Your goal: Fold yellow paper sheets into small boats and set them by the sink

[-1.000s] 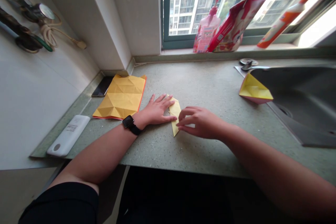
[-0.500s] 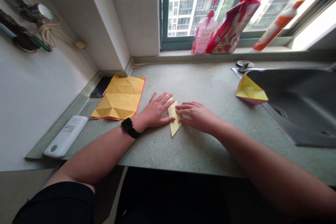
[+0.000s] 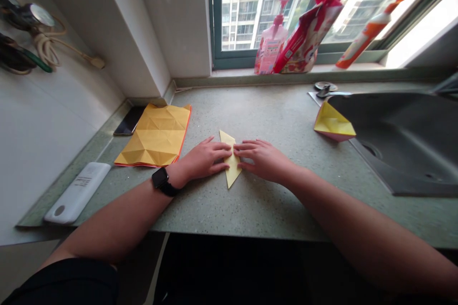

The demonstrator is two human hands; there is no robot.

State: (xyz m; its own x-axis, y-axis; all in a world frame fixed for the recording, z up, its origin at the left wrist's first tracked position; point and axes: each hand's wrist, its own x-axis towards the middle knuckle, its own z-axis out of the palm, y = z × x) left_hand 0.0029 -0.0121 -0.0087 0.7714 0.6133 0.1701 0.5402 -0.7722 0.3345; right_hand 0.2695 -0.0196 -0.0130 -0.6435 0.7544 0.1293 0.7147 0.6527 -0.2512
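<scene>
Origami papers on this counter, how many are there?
3. A narrow yellow piece between the left hand and right hand; a creased orange-yellow sheet left of them; a folded yellow piece at the sink edge.

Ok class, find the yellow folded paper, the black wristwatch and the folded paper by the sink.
Yellow folded paper (image 3: pixel 232 174): head view, lower part.
Black wristwatch (image 3: pixel 160 177): head view, watch face.
Folded paper by the sink (image 3: pixel 332 123): head view, yellow face.

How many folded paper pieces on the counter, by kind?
Narrow pointed yellow paper fold: 1
Creased orange-yellow paper sheet: 1
Yellow-and-pink folded paper piece: 1
Total: 3
</scene>
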